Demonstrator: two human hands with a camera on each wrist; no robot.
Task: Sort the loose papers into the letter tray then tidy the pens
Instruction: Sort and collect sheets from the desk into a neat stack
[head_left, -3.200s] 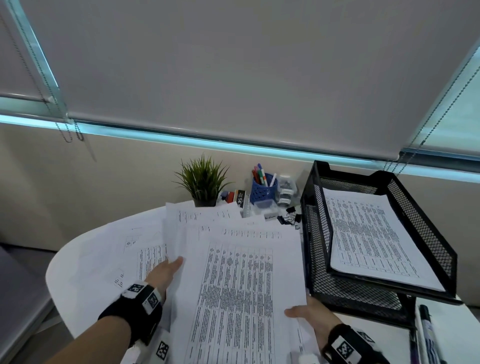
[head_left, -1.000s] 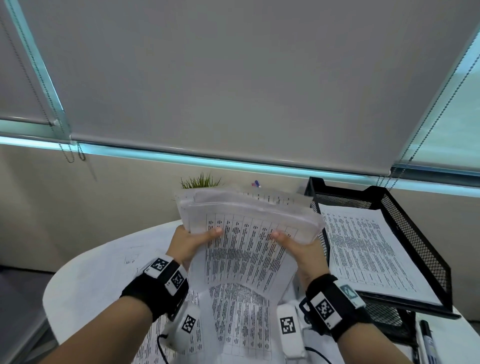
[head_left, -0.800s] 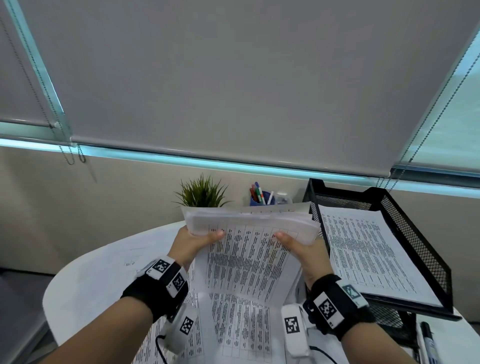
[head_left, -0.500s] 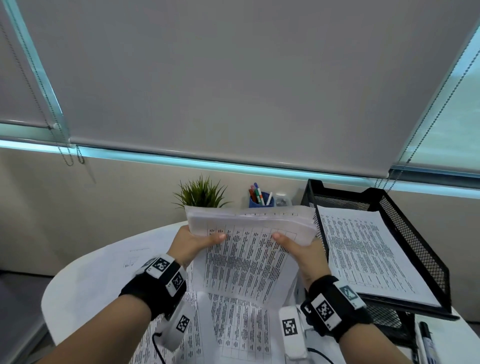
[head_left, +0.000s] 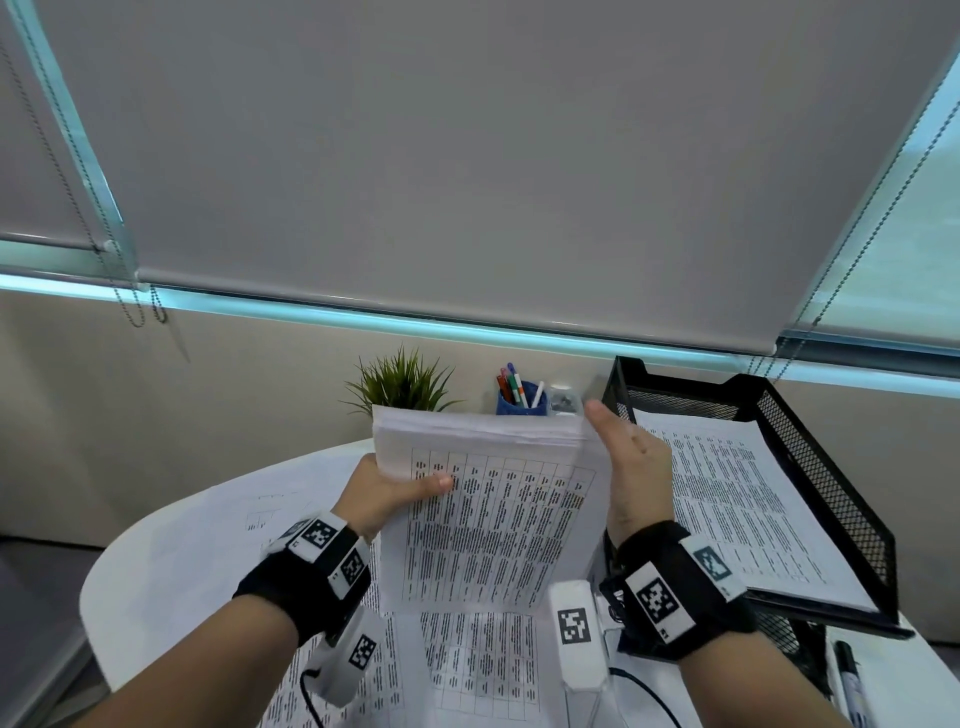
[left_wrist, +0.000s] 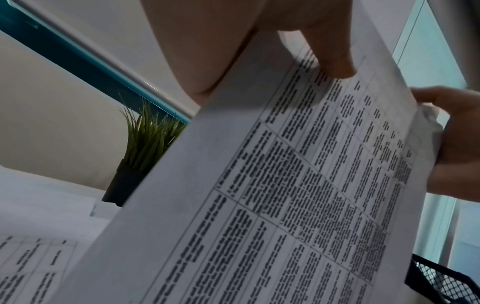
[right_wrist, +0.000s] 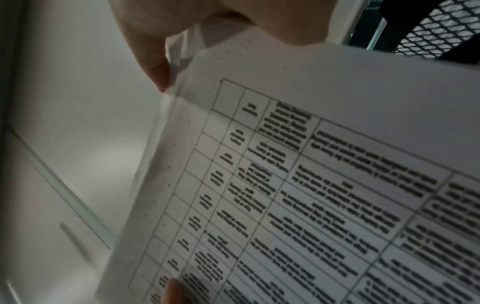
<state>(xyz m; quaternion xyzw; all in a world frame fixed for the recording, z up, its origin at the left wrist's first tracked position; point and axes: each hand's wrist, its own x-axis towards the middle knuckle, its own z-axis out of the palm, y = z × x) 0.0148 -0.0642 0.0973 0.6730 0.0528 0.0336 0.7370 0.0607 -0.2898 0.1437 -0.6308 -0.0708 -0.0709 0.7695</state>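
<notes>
The left hand (head_left: 382, 491) is gripping the paper stack (head_left: 488, 519) at its left edge, thumb across the print; the right hand (head_left: 631, 467) is pressing flat, fingers straight, against the right edge. The stack is standing upright over the white desk (head_left: 171, 561), just beside the black letter tray (head_left: 831, 467), below the lowered blind (head_left: 493, 156).

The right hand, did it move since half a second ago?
Yes. The right hand slid from the front of the white paper stack to its right edge, closer to the black mesh letter tray.
</notes>
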